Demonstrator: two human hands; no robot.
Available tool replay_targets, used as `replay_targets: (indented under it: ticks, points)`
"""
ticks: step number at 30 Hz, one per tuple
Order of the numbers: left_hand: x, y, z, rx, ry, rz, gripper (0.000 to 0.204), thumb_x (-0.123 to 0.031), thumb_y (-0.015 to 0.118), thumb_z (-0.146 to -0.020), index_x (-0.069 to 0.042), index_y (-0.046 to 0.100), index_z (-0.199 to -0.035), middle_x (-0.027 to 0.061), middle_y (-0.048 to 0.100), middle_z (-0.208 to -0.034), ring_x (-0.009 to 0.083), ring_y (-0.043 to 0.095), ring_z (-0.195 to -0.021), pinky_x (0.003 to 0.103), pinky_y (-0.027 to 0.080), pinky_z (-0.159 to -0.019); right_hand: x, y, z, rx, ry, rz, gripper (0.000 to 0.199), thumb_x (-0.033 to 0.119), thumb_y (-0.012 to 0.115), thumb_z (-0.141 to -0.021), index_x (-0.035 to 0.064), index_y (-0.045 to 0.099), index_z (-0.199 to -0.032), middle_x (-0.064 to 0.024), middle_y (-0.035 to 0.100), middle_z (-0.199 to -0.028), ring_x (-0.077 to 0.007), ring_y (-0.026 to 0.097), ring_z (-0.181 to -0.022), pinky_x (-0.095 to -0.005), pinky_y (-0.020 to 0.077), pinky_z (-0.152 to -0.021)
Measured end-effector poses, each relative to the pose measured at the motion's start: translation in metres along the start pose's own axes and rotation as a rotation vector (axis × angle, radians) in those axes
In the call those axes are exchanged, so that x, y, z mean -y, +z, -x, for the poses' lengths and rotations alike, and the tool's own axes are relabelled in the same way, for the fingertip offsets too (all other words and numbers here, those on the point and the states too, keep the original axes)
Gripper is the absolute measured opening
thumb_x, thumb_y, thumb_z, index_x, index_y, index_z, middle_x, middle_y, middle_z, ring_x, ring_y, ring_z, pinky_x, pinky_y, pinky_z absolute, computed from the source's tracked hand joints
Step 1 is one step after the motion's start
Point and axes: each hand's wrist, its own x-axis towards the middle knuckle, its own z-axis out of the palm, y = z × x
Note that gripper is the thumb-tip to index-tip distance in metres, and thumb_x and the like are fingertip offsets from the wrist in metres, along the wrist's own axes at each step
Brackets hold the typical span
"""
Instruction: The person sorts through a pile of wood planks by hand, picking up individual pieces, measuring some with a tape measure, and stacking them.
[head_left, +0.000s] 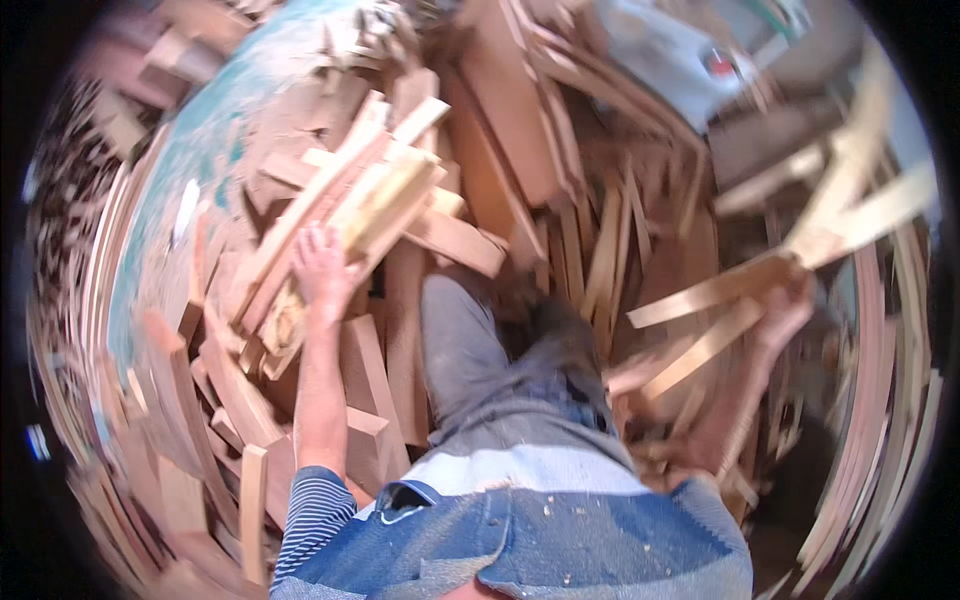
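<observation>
- Closest to the camera is the blue shirt (600,535), then grey trousers (465,335).
- Left hand (325,268) lies on the stacked wood strips (385,195), fingers spread, not wrapped round them.
- Right hand (785,312) looks closed around a fan of pale sticks (850,228), over to the right; pretty blurry there.
- Seems like gathering or sorting loose wood, imo.
- Next move probably calls for a firm right grip so the splayed sticks don't slip.

Head-worn fisheye, wide, looking steeply down from above the blue garment (610,535); garment near, across lower edge; trouser legs (462,335) and wood pieces (395,205) farther off, beyond garment.
</observation>
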Motion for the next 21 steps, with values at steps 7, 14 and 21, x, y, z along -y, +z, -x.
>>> replay_targets:
  ticks: [7,14,21]
  points:
    - [-0.006,-0.018,0.003,-0.051,-0.055,0.046,0.088,-0.048,0.081,-0.078,-0.008,0.045,-0.148,0.0201,0.038,-0.154,0.0385,0.027,-0.148,0.056,0.022,-0.12,0.217,0.034,-0.134,0.168,0.311,-0.504,0.05,0.037,0.054,-0.103,-0.0025,0.06,-0.133,-0.0135,0.068,-0.116,-0.0206,0.062,-0.109,-0.037,0.0497,-0.094]
    - [-0.141,-0.13,0.027,0.447,0.495,1.824,0.097,-0.06,0.07,-0.088,0.002,0.032,-0.153,0.0191,0.044,-0.15,0.0276,0.041,-0.141,0.042,0.039,-0.113,0.332,0.151,-0.071,0.664,0.251,-1.176,0.031,0.02,0.065,-0.1,-0.0054,0.067,-0.117,-0.0067,0.069,-0.105,-0.0131,0.062,-0.095,-0.0266,0.0481,-0.086]
    - [-0.2,-0.107,0.056,0.599,0.14,2.383,0.052,-0.033,0.063,-0.101,-0.001,0.051,-0.14,0.0119,0.068,-0.124,0.0196,0.063,-0.116,0.036,0.05,-0.101,0.358,0.229,-0.029,0.842,0.633,-1.328,0.027,0.021,0.073,-0.096,-0.0009,0.068,-0.111,-0.0028,0.069,-0.097,-0.0104,0.063,-0.084,-0.0262,0.0503,-0.076]
